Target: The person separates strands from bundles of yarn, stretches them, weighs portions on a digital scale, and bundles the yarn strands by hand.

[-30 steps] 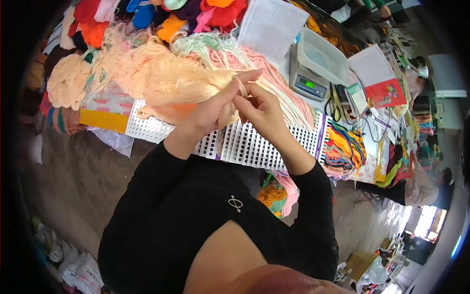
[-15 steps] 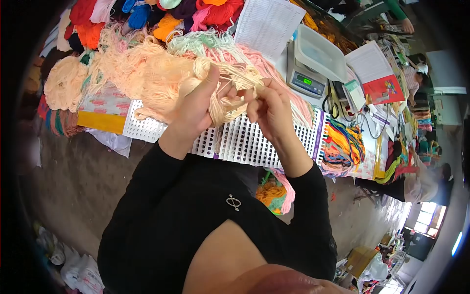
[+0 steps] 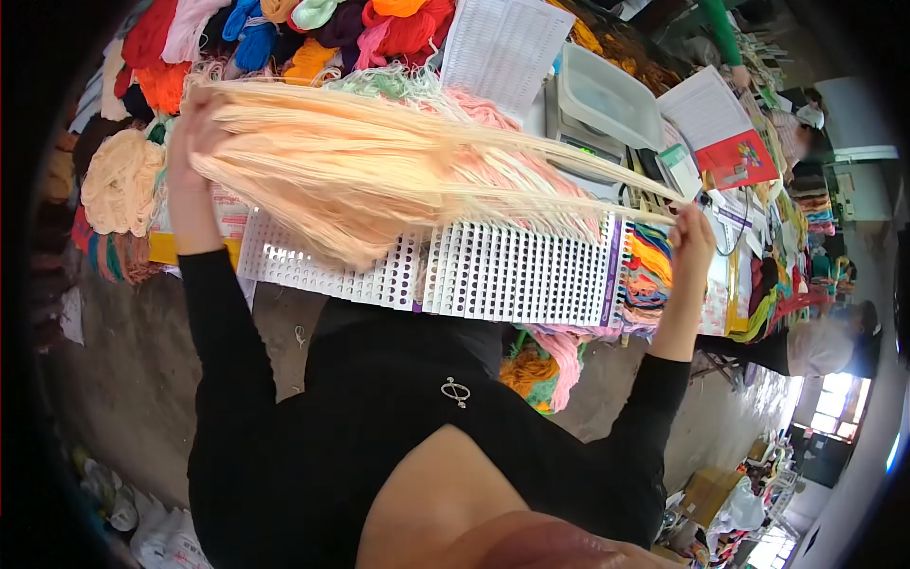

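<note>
A peach-coloured hank of yarn (image 3: 332, 161) stretches across the table between my two hands. My left hand (image 3: 196, 137), at the far left, is closed round the thick looped end; some of its fingers are hidden among the threads. Far to the right, my right hand (image 3: 694, 235) pinches a few strands drawn out from the hank. Below the yarn lie white cards punched with rows of holes (image 3: 521, 270). Pink and white yarn (image 3: 531, 185) lies beneath the taut strands.
Coloured yarn bundles (image 3: 313, 28) crowd the back. A scale with a clear plastic tray (image 3: 611, 95) stands behind the strands, near a printed sheet (image 3: 502, 57) and a red booklet (image 3: 735, 163). Multicoloured threads (image 3: 649, 270) lie right of the cards. Another person's arm (image 3: 720, 38) shows at upper right.
My hands have moved wide apart, the left one leftward and the right one rightward. The yarn, bunched between them before, is now pulled out long.
</note>
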Action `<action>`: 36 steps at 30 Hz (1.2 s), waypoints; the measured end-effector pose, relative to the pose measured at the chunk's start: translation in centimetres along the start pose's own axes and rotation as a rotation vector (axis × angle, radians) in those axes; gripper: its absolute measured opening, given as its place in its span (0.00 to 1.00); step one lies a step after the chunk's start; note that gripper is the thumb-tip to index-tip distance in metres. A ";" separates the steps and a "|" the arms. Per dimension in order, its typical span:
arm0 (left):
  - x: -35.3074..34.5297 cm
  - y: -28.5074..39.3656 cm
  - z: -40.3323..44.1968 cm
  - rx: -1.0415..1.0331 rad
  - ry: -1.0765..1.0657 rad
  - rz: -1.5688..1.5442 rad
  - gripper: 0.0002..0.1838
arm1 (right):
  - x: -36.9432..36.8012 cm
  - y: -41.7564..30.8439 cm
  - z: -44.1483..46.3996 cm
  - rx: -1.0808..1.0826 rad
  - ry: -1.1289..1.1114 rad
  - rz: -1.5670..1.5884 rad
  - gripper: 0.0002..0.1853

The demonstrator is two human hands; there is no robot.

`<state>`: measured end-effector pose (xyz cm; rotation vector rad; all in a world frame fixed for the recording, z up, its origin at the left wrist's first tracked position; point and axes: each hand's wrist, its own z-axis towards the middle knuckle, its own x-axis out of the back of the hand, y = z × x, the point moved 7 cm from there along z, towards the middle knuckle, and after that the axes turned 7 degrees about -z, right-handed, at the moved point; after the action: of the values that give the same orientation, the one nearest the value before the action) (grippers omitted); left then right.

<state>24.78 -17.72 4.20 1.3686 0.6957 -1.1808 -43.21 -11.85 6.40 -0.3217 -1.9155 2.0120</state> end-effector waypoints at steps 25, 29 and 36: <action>-7.5 -15.1 0.3 -0.031 -0.179 -0.248 0.18 | 1.7 -29.6 12.3 0.554 -0.153 -0.111 0.19; -6.4 -15.9 -0.9 -0.019 -0.062 -0.335 0.18 | 1.7 -35.7 14.7 0.701 -0.064 -0.195 0.19; -7.7 -14.3 -2.6 -0.070 -0.071 -0.226 0.18 | -1.3 -33.7 19.9 0.689 -0.164 -0.205 0.20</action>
<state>9.86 -10.93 5.67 1.2065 0.8492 -1.3639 -46.79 -29.64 41.13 0.2119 -1.1529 2.4411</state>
